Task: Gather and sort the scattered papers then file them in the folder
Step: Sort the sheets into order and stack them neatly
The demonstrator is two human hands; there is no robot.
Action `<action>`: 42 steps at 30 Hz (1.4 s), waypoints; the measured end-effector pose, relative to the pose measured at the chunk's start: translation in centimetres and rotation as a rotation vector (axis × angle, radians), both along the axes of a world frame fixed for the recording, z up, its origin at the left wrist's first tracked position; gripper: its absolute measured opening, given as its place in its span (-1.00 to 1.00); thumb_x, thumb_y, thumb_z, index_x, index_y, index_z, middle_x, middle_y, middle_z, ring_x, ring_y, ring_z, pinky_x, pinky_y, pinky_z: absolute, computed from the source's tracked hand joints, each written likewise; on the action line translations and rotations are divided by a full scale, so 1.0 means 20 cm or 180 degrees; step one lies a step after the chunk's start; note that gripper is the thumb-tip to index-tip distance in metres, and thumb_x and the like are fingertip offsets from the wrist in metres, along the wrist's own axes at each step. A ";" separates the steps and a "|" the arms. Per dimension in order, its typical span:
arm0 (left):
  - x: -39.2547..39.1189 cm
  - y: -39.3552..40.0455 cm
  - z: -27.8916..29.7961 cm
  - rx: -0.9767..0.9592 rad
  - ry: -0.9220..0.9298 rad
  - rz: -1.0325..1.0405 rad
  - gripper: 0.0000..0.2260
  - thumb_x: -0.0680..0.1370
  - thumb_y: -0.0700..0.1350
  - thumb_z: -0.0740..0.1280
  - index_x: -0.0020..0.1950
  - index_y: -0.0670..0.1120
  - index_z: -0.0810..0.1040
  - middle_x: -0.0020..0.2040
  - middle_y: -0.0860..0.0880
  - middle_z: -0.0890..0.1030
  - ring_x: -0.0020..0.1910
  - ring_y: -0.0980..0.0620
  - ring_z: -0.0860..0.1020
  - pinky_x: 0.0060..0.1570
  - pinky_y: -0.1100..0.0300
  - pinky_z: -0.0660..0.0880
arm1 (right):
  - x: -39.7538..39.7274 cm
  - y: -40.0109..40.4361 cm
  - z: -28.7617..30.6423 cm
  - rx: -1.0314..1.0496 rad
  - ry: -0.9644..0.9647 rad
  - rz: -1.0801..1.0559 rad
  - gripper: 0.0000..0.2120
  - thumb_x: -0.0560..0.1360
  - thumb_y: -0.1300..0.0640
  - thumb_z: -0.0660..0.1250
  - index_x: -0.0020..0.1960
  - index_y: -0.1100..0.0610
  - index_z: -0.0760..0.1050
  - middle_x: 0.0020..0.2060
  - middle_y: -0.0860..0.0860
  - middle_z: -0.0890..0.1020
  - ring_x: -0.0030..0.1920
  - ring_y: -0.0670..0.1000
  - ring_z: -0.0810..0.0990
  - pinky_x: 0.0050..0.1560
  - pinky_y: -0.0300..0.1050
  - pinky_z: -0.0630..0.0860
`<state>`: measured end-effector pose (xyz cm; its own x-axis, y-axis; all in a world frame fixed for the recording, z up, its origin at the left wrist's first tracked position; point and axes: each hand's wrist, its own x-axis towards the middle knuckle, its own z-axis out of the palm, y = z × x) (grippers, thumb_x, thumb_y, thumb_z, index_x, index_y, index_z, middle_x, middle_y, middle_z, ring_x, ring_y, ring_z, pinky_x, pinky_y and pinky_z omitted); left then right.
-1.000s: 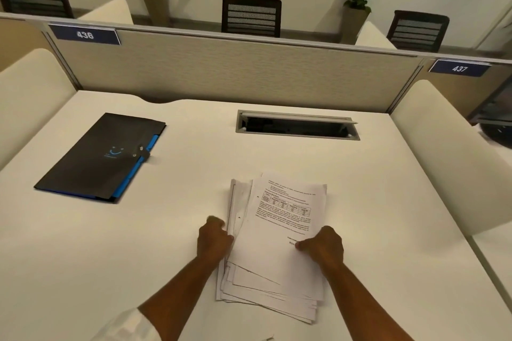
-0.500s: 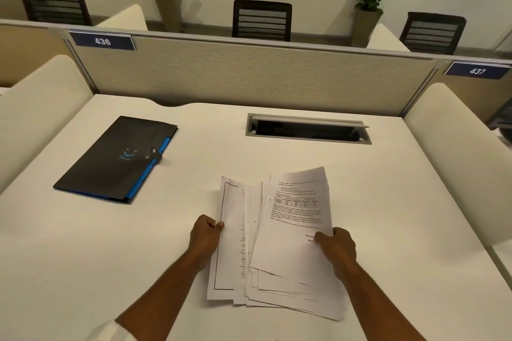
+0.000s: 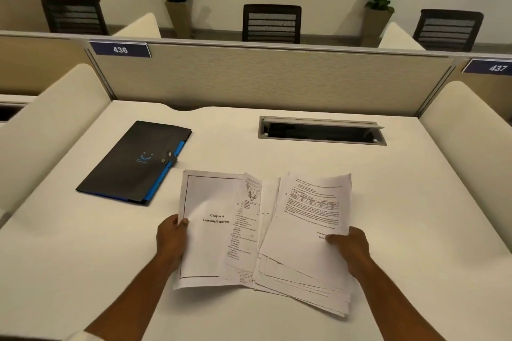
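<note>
Head view: both hands hold a fanned stack of papers (image 3: 266,232) over the near-centre of the white desk (image 3: 415,202). Left hand (image 3: 171,243) grips the left edge of the sheet w/ a bordered title page ("Chapter 6"), thumb on top, fingers curled under. Right hand (image 3: 352,249) pinches the right edge of the top sheet, the one w/ a small table and text; rest of stack splays out beneath it toward the near right. Papers overlap in the middle, lower corners rest on or just above the desk, can't tell which.

Folder (image 3: 135,163), dark w/ blue edge and snap clasp, lies closed and flat on the desk, far-left of the papers, apart from them; nothing between the two.

Around: cable tray opening (image 3: 321,131) set in the desk, beyond the papers. Fabric divider (image 3: 263,77) behind, w/ number plates 436 (image 3: 120,49) and 437 (image 3: 496,67). Past it, three dark chairs and potted plants against the wall.
</note>
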<state>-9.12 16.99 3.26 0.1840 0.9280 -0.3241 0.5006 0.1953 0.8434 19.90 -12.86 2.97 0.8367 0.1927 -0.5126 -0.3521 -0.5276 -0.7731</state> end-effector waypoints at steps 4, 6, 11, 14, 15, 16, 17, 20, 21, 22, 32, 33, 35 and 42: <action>-0.02 0.07 0.08 0.0204 -0.0186 0.0144 -0.84 0.63 -0.17 0.24 0.12 -0.17 0.56 -0.01 -0.12 0.61 -0.02 -0.16 0.57 0.09 -0.07 0.51 | -0.02 0.03 0.01 -0.0103 -0.0104 0.0081 -0.58 0.37 0.28 0.53 0.23 0.20 0.61 0.04 0.18 0.70 0.00 0.25 0.67 0.14 0.18 0.63; -0.05 0.13 0.14 0.0273 -0.0282 0.0265 -0.84 0.63 -0.19 0.23 0.13 -0.18 0.56 -0.01 -0.13 0.59 -0.03 -0.14 0.55 0.09 -0.05 0.49 | -0.03 0.05 0.02 -0.0146 -0.0145 0.0075 -0.57 0.38 0.28 0.53 0.24 0.21 0.60 0.06 0.18 0.70 0.01 0.25 0.67 0.15 0.17 0.63; -0.17 0.33 0.22 0.0252 -0.0452 0.0389 -0.85 0.61 -0.18 0.23 0.08 -0.17 0.58 -0.04 -0.12 0.59 -0.13 -0.08 0.52 -0.12 0.10 0.44 | -0.04 0.06 0.04 -0.0267 -0.0177 0.0070 -0.57 0.39 0.27 0.52 0.24 0.20 0.59 0.06 0.17 0.69 0.01 0.25 0.66 0.14 0.16 0.63; -0.18 0.37 0.23 0.0199 -0.0533 0.0290 -0.83 0.62 -0.18 0.23 0.12 -0.16 0.59 0.00 -0.13 0.61 -0.15 -0.04 0.53 -0.16 0.13 0.46 | -0.04 0.08 0.05 -0.0290 -0.0157 0.0074 -0.57 0.38 0.28 0.53 0.24 0.19 0.59 0.05 0.17 0.70 -0.01 0.24 0.66 0.13 0.16 0.63; -0.17 0.37 0.22 0.0154 -0.0562 0.0216 -0.82 0.62 -0.18 0.23 0.14 -0.15 0.58 0.02 -0.13 0.61 -0.10 -0.06 0.55 -0.10 0.11 0.48 | -0.05 0.08 0.05 -0.0281 -0.0141 0.0094 -0.58 0.38 0.28 0.53 0.23 0.19 0.59 0.04 0.16 0.70 -0.01 0.24 0.67 0.13 0.16 0.64; -0.16 0.37 0.22 0.0107 -0.0573 0.0138 -0.81 0.62 -0.18 0.23 0.17 -0.16 0.58 0.05 -0.12 0.62 -0.05 -0.08 0.56 -0.03 0.08 0.49 | -0.06 0.09 0.05 -0.0263 -0.0125 0.0116 -0.58 0.38 0.29 0.53 0.22 0.20 0.60 0.04 0.16 0.70 -0.02 0.24 0.67 0.13 0.18 0.64; -0.14 0.36 0.21 0.0057 -0.0575 0.0072 -0.79 0.62 -0.17 0.23 0.20 -0.15 0.58 0.06 -0.11 0.62 -0.01 -0.10 0.58 0.01 0.06 0.51 | -0.07 0.10 0.04 -0.0243 -0.0109 0.0130 -0.59 0.37 0.30 0.53 0.21 0.20 0.61 0.03 0.17 0.71 -0.02 0.24 0.68 0.13 0.19 0.64; -0.05 0.31 0.19 -0.0024 -0.0595 -0.0142 -0.81 0.62 -0.17 0.23 0.17 -0.11 0.59 0.06 -0.08 0.64 -0.01 -0.08 0.60 0.01 0.06 0.52 | -0.10 0.11 0.04 -0.0265 -0.0122 0.0114 -0.60 0.36 0.28 0.53 0.20 0.18 0.62 0.02 0.16 0.71 0.00 0.25 0.68 0.14 0.21 0.63; 0.00 0.27 0.18 0.0001 -0.0546 -0.0270 -0.83 0.62 -0.17 0.23 0.11 -0.09 0.59 0.04 -0.09 0.65 -0.03 -0.07 0.59 0.00 0.07 0.52 | -0.11 0.11 0.05 -0.0281 -0.0142 0.0103 -0.60 0.37 0.27 0.53 0.20 0.17 0.62 0.03 0.15 0.71 0.00 0.24 0.68 0.14 0.20 0.63; 0.05 0.23 0.17 0.0033 -0.0459 -0.0411 -0.85 0.62 -0.16 0.23 0.08 -0.09 0.59 0.03 -0.10 0.65 -0.03 -0.08 0.59 0.00 0.08 0.50 | -0.12 0.11 0.05 -0.0289 -0.0163 0.0099 -0.60 0.37 0.26 0.53 0.20 0.16 0.62 0.04 0.14 0.71 0.00 0.23 0.68 0.13 0.18 0.64; 0.32 -0.23 -0.01 0.0591 0.0436 -0.1346 -0.83 0.61 -0.11 0.24 0.13 -0.15 0.52 0.01 -0.13 0.64 0.02 -0.20 0.58 0.01 0.03 0.51 | -0.23 0.14 0.09 -0.0338 -0.0143 0.0466 -0.75 0.50 0.17 0.32 0.16 0.06 0.58 0.03 0.05 0.70 -0.02 0.10 0.67 0.09 0.09 0.64; 0.33 -0.24 -0.01 0.0647 0.0502 -0.1411 -0.81 0.61 -0.10 0.24 0.15 -0.15 0.52 0.02 -0.14 0.64 0.02 -0.20 0.58 0.01 0.02 0.52 | -0.23 0.15 0.08 -0.0348 -0.0099 0.0512 -0.74 0.54 0.17 0.27 0.20 0.09 0.58 0.07 0.07 0.69 0.02 0.13 0.67 0.15 0.13 0.63; 0.33 -0.26 -0.01 0.0818 0.0717 -0.1508 -0.77 0.61 -0.06 0.25 0.19 -0.15 0.51 0.05 -0.14 0.63 0.05 -0.20 0.57 0.03 0.00 0.52 | -0.23 0.17 0.09 -0.0403 -0.0029 0.0488 -0.68 0.62 0.13 0.20 0.32 0.17 0.52 0.20 0.13 0.65 0.15 0.18 0.64 0.26 0.14 0.57; 0.28 -0.27 -0.03 0.1272 0.1984 -0.1191 -0.32 0.49 0.27 0.30 0.42 -0.18 0.32 0.33 -0.19 0.36 0.25 -0.21 0.34 0.20 -0.10 0.38 | -0.26 0.19 0.07 -0.1213 -0.0322 0.0551 -0.39 0.53 -0.30 0.30 0.27 0.22 0.43 0.19 0.13 0.62 0.16 0.17 0.61 0.12 -0.02 0.55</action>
<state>-3.56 11.51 2.58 0.3991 0.9080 -0.1275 0.8716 -0.3325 0.3602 14.71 -9.01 4.44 0.8584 0.1473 -0.4914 -0.1659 -0.8267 -0.5376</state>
